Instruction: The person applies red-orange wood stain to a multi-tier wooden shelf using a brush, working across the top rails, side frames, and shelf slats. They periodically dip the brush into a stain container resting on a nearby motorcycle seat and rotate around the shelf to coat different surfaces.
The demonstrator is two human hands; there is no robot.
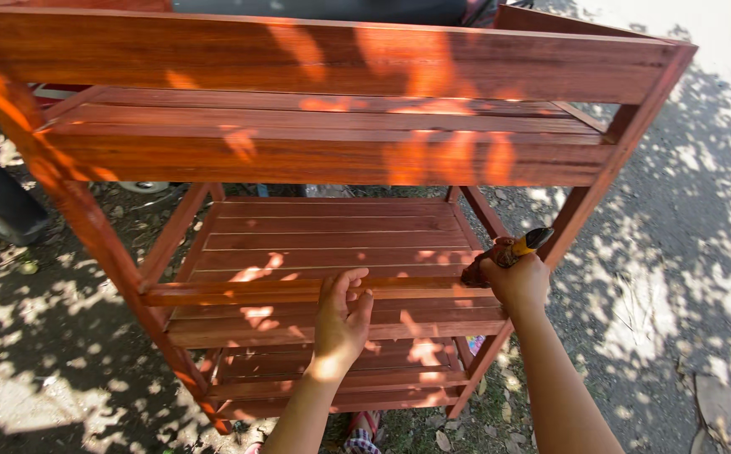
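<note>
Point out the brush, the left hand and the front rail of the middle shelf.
brush point(508, 252), head view, on its stained handle above the right fist.
left hand point(340, 319), head view, on the back of the hand.
front rail point(231, 292), head view, on its bare length left of the fingers.

We don't see any packages, labels, signs or screens anywhere around the red-brown wooden shelf rack point(323, 160). Nothing is stuck on its slats or posts, and nothing of that kind lies on the ground beside or under it.
</note>
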